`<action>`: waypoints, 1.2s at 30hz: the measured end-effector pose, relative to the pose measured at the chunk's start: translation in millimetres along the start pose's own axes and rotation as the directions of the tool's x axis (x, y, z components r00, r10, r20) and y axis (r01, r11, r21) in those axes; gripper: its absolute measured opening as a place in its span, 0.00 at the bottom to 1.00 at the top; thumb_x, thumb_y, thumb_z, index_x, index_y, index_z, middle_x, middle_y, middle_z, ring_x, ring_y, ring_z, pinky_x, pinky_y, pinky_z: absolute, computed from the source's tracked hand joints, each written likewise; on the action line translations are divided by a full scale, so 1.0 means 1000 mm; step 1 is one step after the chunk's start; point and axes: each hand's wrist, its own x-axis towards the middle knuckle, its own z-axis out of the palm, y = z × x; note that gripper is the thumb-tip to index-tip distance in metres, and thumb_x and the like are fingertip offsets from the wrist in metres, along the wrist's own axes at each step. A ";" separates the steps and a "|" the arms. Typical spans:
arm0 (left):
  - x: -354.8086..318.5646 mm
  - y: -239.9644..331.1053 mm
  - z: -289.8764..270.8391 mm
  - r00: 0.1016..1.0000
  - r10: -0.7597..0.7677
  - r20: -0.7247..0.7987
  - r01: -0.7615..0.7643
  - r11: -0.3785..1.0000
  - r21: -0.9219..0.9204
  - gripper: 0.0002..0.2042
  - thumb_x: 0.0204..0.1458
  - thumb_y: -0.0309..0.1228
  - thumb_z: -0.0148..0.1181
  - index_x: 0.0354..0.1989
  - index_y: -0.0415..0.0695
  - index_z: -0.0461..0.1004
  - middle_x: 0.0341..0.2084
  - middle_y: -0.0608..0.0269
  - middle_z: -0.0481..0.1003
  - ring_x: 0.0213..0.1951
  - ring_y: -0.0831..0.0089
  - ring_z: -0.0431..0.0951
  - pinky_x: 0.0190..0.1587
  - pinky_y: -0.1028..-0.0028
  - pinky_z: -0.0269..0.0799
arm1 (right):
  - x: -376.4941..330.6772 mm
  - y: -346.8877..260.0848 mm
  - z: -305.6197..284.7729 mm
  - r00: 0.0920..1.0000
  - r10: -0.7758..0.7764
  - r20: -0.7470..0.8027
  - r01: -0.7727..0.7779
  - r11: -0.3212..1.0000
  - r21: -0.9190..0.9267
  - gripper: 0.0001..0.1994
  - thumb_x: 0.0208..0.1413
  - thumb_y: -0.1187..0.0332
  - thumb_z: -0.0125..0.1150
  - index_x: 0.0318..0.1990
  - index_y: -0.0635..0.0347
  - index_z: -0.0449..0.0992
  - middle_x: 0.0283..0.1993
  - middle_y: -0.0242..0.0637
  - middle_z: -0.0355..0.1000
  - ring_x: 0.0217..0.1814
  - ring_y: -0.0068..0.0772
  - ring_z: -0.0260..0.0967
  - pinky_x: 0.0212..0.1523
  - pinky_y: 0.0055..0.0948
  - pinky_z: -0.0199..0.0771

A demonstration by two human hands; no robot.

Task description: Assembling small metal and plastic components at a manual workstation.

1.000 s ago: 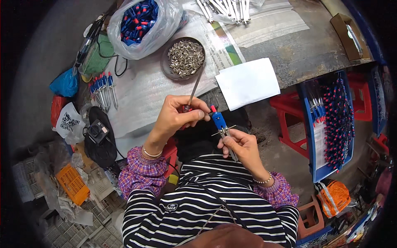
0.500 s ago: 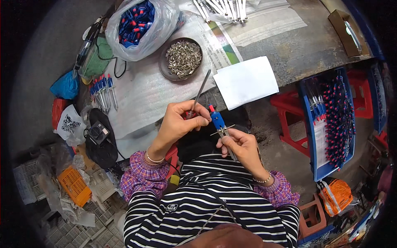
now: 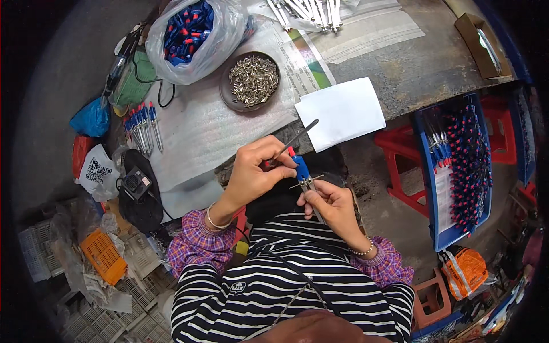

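Note:
My left hand (image 3: 256,171) is closed around a screwdriver (image 3: 299,135) with a dark metal shaft and a red handle. The shaft slants up to the right, across the corner of a white sheet. Its thumb and forefinger touch the blue head of a drawing compass; anything small between them is hidden. My right hand (image 3: 333,207) grips this drawing compass (image 3: 302,170) by its metal legs, holding it red tip up over my lap. A thin rod crosses the legs just below the blue head.
On the bench are a bowl of small metal pins (image 3: 253,80), a bag of blue-and-red heads (image 3: 189,31), white paper (image 3: 343,114) and a row of compasses (image 3: 143,128). A blue tray of compasses (image 3: 439,223) rests on red stools (image 3: 400,157) at right.
The screwdriver's shaft has swung down to the right, its tip now over the white paper. My left hand has moved right, its fingertips onto the compass's blue head. The right hand barely shifts.

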 end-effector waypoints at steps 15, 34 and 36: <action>-0.004 0.009 0.003 0.969 -0.242 0.041 0.245 0.964 -0.103 0.13 0.36 0.20 0.68 0.31 0.38 0.72 0.24 0.69 0.70 0.28 0.83 0.67 0.30 0.82 0.62 | -0.005 -0.003 0.002 0.961 -0.274 -0.036 0.227 0.858 -0.461 0.06 0.55 0.75 0.54 0.32 0.70 0.76 0.22 0.31 0.72 0.21 0.16 0.68 0.23 0.15 0.69; 0.042 0.008 -0.004 0.992 0.109 -0.065 -0.124 0.722 -0.680 0.06 0.56 0.24 0.47 0.41 0.39 0.66 0.39 0.57 0.70 0.37 0.74 0.69 0.41 0.77 0.65 | 0.011 -0.025 -0.033 0.997 0.027 -0.073 -0.017 0.992 0.128 0.08 0.57 0.74 0.51 0.36 0.71 0.72 0.27 0.37 0.72 0.20 0.16 0.63 0.19 0.16 0.65; 0.052 0.013 0.005 0.993 0.114 -0.013 -0.093 0.723 -0.684 0.06 0.58 0.25 0.45 0.42 0.40 0.65 0.39 0.56 0.70 0.42 0.71 0.69 0.44 0.75 0.65 | 0.015 -0.027 -0.043 0.994 0.044 -0.098 -0.037 0.997 0.074 0.08 0.57 0.73 0.51 0.36 0.71 0.73 0.27 0.36 0.72 0.20 0.15 0.63 0.20 0.16 0.66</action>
